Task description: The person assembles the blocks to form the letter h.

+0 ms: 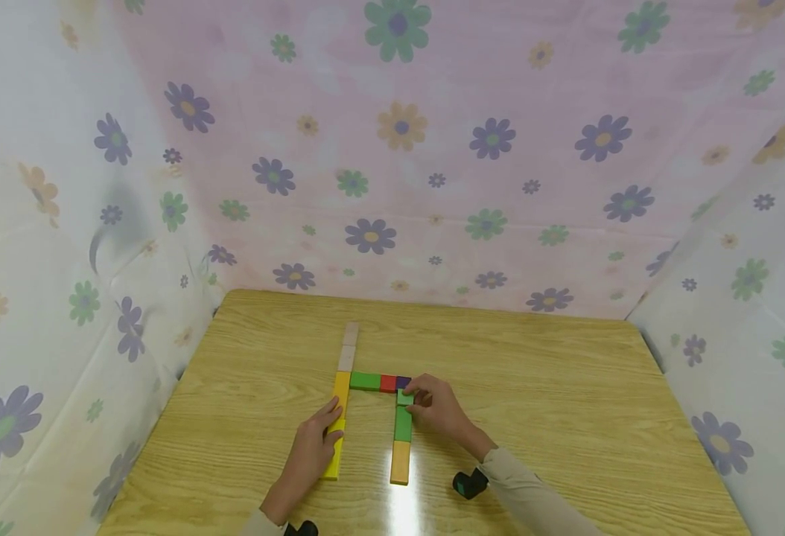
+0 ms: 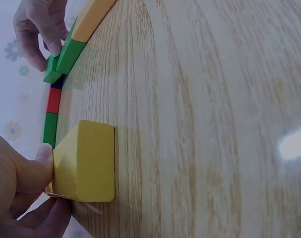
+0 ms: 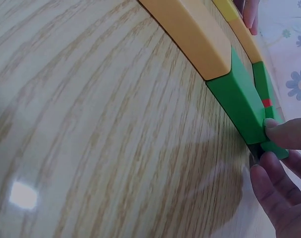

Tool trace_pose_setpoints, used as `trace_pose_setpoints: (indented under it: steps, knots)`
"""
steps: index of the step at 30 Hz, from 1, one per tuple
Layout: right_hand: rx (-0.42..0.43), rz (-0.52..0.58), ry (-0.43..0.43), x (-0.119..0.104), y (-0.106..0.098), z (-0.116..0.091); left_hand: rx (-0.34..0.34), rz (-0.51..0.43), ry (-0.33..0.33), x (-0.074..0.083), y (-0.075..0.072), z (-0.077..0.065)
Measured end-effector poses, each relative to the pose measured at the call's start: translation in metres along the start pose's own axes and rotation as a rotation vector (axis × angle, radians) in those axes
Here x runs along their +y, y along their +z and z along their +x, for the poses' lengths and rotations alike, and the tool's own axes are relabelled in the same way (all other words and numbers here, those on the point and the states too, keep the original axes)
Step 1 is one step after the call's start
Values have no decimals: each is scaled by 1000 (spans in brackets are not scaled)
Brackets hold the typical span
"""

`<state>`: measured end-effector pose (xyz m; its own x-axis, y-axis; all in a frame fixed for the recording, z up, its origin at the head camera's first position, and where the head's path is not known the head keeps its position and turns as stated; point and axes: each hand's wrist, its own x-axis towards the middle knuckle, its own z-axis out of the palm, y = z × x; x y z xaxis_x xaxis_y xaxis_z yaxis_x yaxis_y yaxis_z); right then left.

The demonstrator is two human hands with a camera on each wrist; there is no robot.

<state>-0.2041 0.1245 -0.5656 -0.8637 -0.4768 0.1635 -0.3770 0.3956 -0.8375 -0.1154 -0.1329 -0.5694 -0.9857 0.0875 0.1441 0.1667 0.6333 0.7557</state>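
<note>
Around the yellow block at the near end of the left row, my left hand has its thumb on one side and fingers on the other. My right hand pinches a small green block. That block is at the far end of a longer green block, beside the dark blue block; whether it touches the table is unclear. An orange block continues this right row toward me. A red block and a green block run from the dark blue one to the left row.
An orange-yellow block and pale wooden blocks extend the left row away from me. All lie on a wood-grain table. Flowered cloth hangs behind and at both sides of the table.
</note>
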Motion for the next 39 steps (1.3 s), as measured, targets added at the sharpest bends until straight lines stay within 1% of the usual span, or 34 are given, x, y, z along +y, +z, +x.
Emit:
trace_pose_setpoints:
  steps: [9,12,15,21,24,32,39]
  knots:
    - [17,-23,-41,2,-1,-2,-2,6,-6,0,1,0]
    - [5,-42,-65,2,-1,-4,0,6,-2,1,0,0]
    - [-41,-99,-91,1,-2,-9,5,3,0,0,1,0]
    - [-167,-247,-104,-2,-4,-22,9,2,-4,-1,1,0]
    - [-200,-311,-114,-2,-4,-27,10,-1,-2,-1,1,-1]
    - [-207,-426,-178,-4,-4,-33,0,-7,-28,0,1,-2]
    - [-209,-466,-205,-4,-5,-32,7,-7,-8,-2,3,0]
